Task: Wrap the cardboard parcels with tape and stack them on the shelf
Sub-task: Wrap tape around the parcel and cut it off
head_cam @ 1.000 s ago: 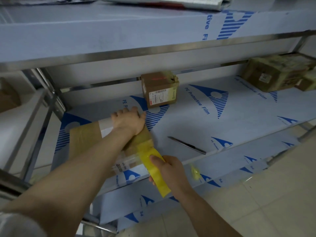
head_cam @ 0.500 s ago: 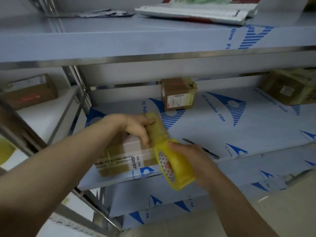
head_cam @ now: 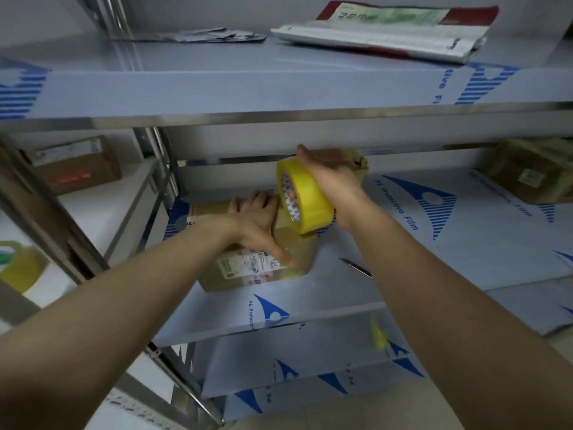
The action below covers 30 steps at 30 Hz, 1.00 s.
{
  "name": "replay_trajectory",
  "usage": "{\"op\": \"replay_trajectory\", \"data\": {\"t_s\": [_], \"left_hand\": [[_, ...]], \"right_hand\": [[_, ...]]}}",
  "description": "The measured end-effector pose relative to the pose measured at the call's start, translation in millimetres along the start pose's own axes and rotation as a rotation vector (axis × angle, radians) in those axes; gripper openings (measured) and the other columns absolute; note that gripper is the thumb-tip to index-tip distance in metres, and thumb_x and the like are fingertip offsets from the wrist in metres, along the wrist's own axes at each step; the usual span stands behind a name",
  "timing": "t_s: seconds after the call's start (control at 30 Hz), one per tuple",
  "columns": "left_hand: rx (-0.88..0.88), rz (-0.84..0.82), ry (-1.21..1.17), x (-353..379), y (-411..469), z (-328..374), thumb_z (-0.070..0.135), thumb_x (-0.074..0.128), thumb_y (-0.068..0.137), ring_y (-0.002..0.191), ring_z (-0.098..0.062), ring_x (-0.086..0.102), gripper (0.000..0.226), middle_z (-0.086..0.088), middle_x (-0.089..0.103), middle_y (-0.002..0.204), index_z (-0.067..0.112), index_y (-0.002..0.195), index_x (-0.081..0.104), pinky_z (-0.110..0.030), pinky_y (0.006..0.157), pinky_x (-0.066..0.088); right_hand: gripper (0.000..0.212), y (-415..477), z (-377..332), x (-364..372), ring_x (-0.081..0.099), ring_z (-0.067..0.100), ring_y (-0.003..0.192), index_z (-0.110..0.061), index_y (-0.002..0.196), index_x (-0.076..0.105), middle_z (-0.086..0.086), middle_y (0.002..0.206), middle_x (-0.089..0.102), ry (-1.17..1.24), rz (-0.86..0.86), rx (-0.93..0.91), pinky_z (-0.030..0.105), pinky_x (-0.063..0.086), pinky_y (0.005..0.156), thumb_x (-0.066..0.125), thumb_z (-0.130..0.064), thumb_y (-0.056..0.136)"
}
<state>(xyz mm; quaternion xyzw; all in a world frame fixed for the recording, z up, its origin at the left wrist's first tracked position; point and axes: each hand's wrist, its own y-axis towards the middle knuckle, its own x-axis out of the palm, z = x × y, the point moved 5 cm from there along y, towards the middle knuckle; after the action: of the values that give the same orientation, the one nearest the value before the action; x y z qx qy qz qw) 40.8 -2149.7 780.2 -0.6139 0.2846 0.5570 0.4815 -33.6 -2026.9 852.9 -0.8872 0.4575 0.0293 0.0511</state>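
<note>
One tape-glossed, labelled parcel [head_cam: 248, 274], left hand [head_cam: 254, 218] fingers spread on it, right hand [head_cam: 331, 184] fingers gripping tape roll [head_cam: 307, 197]

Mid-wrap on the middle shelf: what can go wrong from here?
1. The knife lies on the shelf just right of the parcel, under the right forearm; lowering the tape roll may bring the arm onto the blade.
2. Only the flat left hand presses the parcel down; a pull from the right hand could slide it.
</note>
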Motion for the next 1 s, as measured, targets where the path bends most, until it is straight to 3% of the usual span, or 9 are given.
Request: {"op": "replay_trajectory", "data": {"t_s": [0.13, 0.27, 0.33, 0.43, 0.6, 0.83, 0.93, 0.97, 1.0], "left_hand": [[-0.020, 0.223, 0.022, 8, 11, -6, 0.069, 0.072, 0.058, 0.145, -0.025, 0.008, 0.125, -0.004, 0.013, 0.157, 0.019, 0.151, 0.007, -0.052, 0.116, -0.001], [-0.028, 0.205, -0.002, 10, 18, -10, 0.068, 0.072, 0.059, 0.145, -0.025, 0.007, 0.123, -0.004, 0.011, 0.158, 0.020, 0.152, 0.007, -0.053, 0.117, 0.001], [-0.036, 0.208, -0.010, 8, 22, -13, 0.068, 0.072, 0.058, 0.145, -0.025, 0.009, 0.122, -0.003, 0.013, 0.157, 0.020, 0.151, 0.009, -0.052, 0.116, 0.003], [-0.043, 0.204, -0.011, 7, 27, -16, 0.069, 0.071, 0.059, 0.144, -0.026, 0.010, 0.121, -0.003, 0.014, 0.156, 0.021, 0.151, 0.008, -0.051, 0.116, 0.004], [-0.051, 0.187, 0.007, 8, 26, -15, 0.069, 0.070, 0.060, 0.143, -0.027, 0.011, 0.121, -0.004, 0.014, 0.156, 0.022, 0.151, 0.006, -0.051, 0.116, 0.005], [-0.069, 0.024, -0.040, 2, 23, -14, 0.055, 0.072, 0.066, 0.145, -0.026, 0.005, 0.116, -0.005, 0.006, 0.158, 0.020, 0.152, 0.002, -0.051, 0.117, 0.004], [-0.146, -0.271, -0.432, -7, 27, -15, 0.068, 0.059, 0.061, 0.119, -0.023, 0.057, 0.087, -0.013, 0.053, 0.134, 0.022, 0.134, 0.047, -0.047, 0.102, 0.040], [-0.170, -0.234, -0.487, -11, 35, -10, 0.075, 0.053, 0.061, 0.113, -0.023, 0.060, 0.087, -0.011, 0.058, 0.130, 0.024, 0.130, 0.051, -0.046, 0.102, 0.041], [-0.197, -0.134, -0.416, -15, 47, -5, 0.082, 0.044, 0.065, 0.126, -0.026, 0.050, 0.094, -0.012, 0.047, 0.141, 0.024, 0.139, 0.042, -0.049, 0.110, 0.030]], "right_hand": [[0.039, 4, 11, 10, 0.065, 0.022, 0.053, 0.000, 0.091, 0.069, 0.013, 0.063, 0.070, 0.085, -0.119, 0.087, 0.037, 0.057, 0.070, 0.062, -0.038, 0.088], [0.026, -11, 7, 2, 0.060, 0.013, 0.038, -0.009, 0.066, 0.062, 0.001, 0.045, 0.063, 0.163, -0.037, 0.052, 0.020, 0.051, 0.041, 0.067, -0.025, 0.087], [0.035, -24, 12, -2, 0.066, 0.018, 0.047, 0.000, 0.070, 0.065, 0.009, 0.055, 0.068, 0.089, -0.049, 0.046, 0.024, 0.055, 0.049, 0.070, -0.032, 0.085], [0.057, -47, 34, -12, 0.069, 0.037, 0.082, 0.008, 0.092, 0.065, 0.025, 0.089, 0.069, -0.082, -0.032, 0.062, 0.048, 0.057, 0.079, 0.068, -0.048, 0.081], [0.041, -80, 86, -15, 0.069, 0.013, 0.057, -0.013, 0.074, 0.069, 0.003, 0.064, 0.072, -0.089, -0.062, 0.131, 0.028, 0.055, 0.057, 0.057, -0.050, 0.088], [0.038, -77, 135, -5, 0.067, 0.012, 0.053, -0.011, 0.071, 0.066, 0.003, 0.061, 0.071, -0.017, 0.007, 0.149, 0.022, 0.052, 0.050, 0.056, -0.042, 0.091], [0.038, -69, 139, -4, 0.066, 0.014, 0.052, -0.011, 0.069, 0.067, 0.006, 0.060, 0.071, 0.035, 0.007, 0.174, 0.025, 0.054, 0.051, 0.058, -0.041, 0.091], [0.038, -67, 139, -3, 0.067, 0.014, 0.052, -0.012, 0.068, 0.066, 0.006, 0.059, 0.071, 0.036, 0.007, 0.180, 0.026, 0.055, 0.052, 0.058, -0.041, 0.091], [0.038, -65, 140, -3, 0.067, 0.016, 0.053, -0.013, 0.066, 0.066, 0.006, 0.059, 0.070, 0.040, 0.010, 0.186, 0.029, 0.056, 0.055, 0.059, -0.041, 0.090]]}}
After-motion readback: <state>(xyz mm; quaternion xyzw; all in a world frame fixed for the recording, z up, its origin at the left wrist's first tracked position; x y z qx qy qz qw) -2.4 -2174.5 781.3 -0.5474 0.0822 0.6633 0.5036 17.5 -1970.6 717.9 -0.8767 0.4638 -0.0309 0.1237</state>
